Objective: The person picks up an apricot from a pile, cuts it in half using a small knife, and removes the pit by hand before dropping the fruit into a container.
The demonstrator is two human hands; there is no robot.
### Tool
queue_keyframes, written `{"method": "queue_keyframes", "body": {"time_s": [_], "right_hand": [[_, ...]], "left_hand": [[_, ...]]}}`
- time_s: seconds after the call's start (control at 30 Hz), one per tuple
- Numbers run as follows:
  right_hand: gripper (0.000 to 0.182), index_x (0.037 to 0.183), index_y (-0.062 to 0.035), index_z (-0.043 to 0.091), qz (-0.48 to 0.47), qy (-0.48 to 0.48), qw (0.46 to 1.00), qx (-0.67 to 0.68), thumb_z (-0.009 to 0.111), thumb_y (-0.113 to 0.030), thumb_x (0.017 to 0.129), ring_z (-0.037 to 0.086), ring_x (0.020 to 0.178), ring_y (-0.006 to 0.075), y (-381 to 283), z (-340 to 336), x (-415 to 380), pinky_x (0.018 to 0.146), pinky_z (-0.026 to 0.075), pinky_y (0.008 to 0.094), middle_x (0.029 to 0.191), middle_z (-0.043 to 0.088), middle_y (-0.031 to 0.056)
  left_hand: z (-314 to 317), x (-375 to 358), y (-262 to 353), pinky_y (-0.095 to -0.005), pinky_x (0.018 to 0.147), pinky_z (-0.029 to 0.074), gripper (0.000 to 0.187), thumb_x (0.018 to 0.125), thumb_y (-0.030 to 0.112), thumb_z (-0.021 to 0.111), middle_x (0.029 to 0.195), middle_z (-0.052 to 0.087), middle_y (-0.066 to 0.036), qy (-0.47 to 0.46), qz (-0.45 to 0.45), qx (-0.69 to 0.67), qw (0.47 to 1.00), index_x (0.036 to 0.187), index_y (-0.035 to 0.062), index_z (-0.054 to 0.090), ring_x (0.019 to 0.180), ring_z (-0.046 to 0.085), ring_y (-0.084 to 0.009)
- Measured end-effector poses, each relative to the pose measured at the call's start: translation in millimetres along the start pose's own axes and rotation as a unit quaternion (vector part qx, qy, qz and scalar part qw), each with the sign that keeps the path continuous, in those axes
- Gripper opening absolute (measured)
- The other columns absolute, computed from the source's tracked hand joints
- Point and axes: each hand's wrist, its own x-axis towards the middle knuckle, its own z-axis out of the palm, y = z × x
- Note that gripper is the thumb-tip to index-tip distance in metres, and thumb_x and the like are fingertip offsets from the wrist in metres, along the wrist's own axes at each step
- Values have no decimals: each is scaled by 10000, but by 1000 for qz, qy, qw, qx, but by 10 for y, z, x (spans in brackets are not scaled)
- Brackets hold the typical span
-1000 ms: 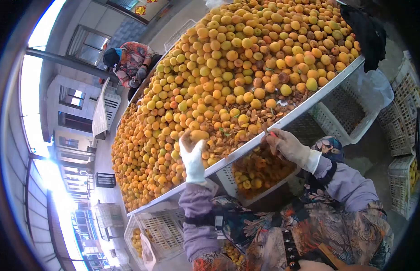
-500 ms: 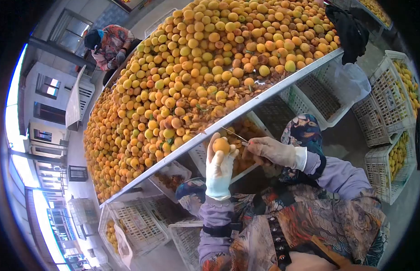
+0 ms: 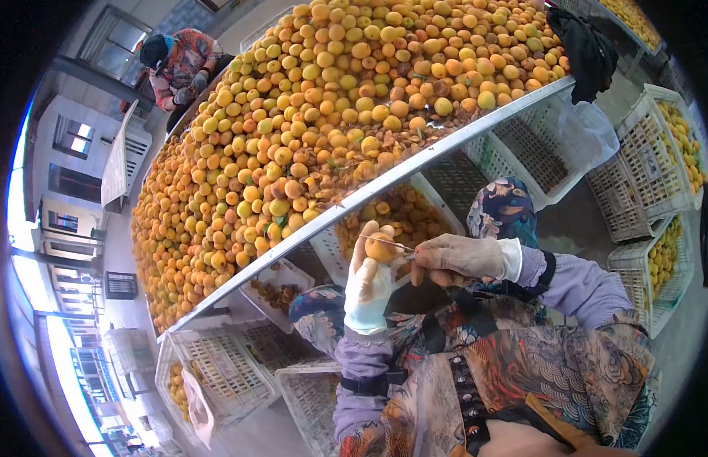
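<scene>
Head view: the left hand point(image 3: 369, 286), in a white glove, is curled with its fingers partly closed round one orange fruit point(image 3: 381, 250). The right hand point(image 3: 464, 257), also gloved, is closed on a thin blade point(image 3: 395, 244) that lies across the fruit, its tip pointing towards the left hand's fingers. Both hands are on the person's side of the metal rail point(image 3: 369, 192), apart from it, with a strip of open air between the fruit and that edge.

Below, the patterned knees point(image 3: 506, 209) are spread, and a white crate point(image 3: 329, 254) of cut fruit sits partly under the rail. A smaller crate point(image 3: 293, 270) is beside it, near the left knee. More pale crates point(image 3: 228, 369) crowd the left side. On the right, bare floor point(image 3: 578, 228) opens between the right knee and the stacked crates point(image 3: 636, 179); a deep crate point(image 3: 514, 171) with a clear plastic bag point(image 3: 590, 133) at its edge bounds that room towards the table.

Past the rail, whole fruit point(image 3: 293, 133) is heaped right along the tabletop, with torn pieces point(image 3: 346, 179) near the edge. Black cloth point(image 3: 586, 49) hangs over the right corner. Beyond the far side, a co-worker point(image 3: 188, 65) bends beside the heap, hands close together.
</scene>
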Motion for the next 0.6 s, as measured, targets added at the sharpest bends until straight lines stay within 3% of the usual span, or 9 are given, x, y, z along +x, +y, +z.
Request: {"method": "queue_keyframes", "body": {"time_s": [0.13, 0.2, 0.27, 0.37, 0.43, 0.47, 0.53, 0.6], "right_hand": [[444, 950, -63, 601, 22, 1, 1000, 8, 399, -458, 953, 396, 461, 51, 23, -6, -5, 394, 318, 204, 585, 447, -38], [436, 939, -63, 600, 19, 12, 999, 23, 418, -459, 947, 394, 466, 49, 29, 5, -11, 401, 317, 202, 587, 451, -37], [429, 928, -63, 598, 16, 23, 999, 37, 437, -460, 940, 391, 471, 47, 17, 41, -5, 408, 317, 200, 588, 454, -37], [389, 915, -60, 596, 10, 55, 998, 8, 485, -433, 929, 436, 514, 52, 52, 104, 45, 455, 353, 212, 602, 476, -30], [325, 923, -53, 569, -68, 116, 985, -112, 506, -371, 937, 487, 528, 85, 215, 77, 120, 479, 376, 236, 607, 508, 7], [325, 923, -53, 569, -68, 116, 985, -111, 506, -371, 937, 487, 528, 85, 216, 63, 117, 479, 376, 236, 607, 508, 7], [388, 920, -45, 563, -114, 147, 948, -258, 536, -432, 899, 602, 648, 302, 204, 17, 106, 589, 440, 380, 679, 589, 143], [389, 928, -47, 557, -99, 145, 941, -289, 538, -435, 895, 599, 682, 346, 106, 0, 63, 606, 439, 406, 707, 593, 171]], "left_hand": [[-87, -2, -20, -404, 939, 443, 686, 840, 267, 652, 1271, 485, -144, 5, -4, 5, 1000, 1380, 22, 306, 1074, 528, -252], [-188, 18, -33, -405, 953, 432, 644, 848, 267, 634, 1284, 461, -147, -10, 3, 27, 1000, 1387, 94, 325, 1073, 531, -262], [-178, 1, -69, -409, 963, 420, 629, 864, 281, 620, 1275, 472, -144, 0, 13, -7, 1000, 1387, 94, 326, 1074, 530, -257], [-135, 0, -86, -411, 981, 405, 584, 905, 310, 563, 1258, 498, -140, 12, 15, -75, 997, 1388, 83, 326, 1063, 539, -254], [-111, -2, -96, -408, 988, 403, 557, 930, 324, 520, 1249, 513, -139, 15, 6, -109, 994, 1388, 72, 327, 1051, 549, -258], [-90, -1, -102, -407, 987, 404, 538, 938, 342, 498, 1228, 532, -127, 15, -7, -121, 993, 1379, 73, 345, 1052, 549, -252], [-56, -12, -140, -406, 986, 405, 523, 946, 360, 475, 1207, 550, -116, 17, -22, -134, 991, 1370, 73, 363, 1053, 549, -247], [-17, -14, -192, -403, 986, 398, 507, 934, 385, 490, 1156, 577, -91, 50, -15, -142, 988, 1321, 65, 420, 1043, 547, -234]]}}
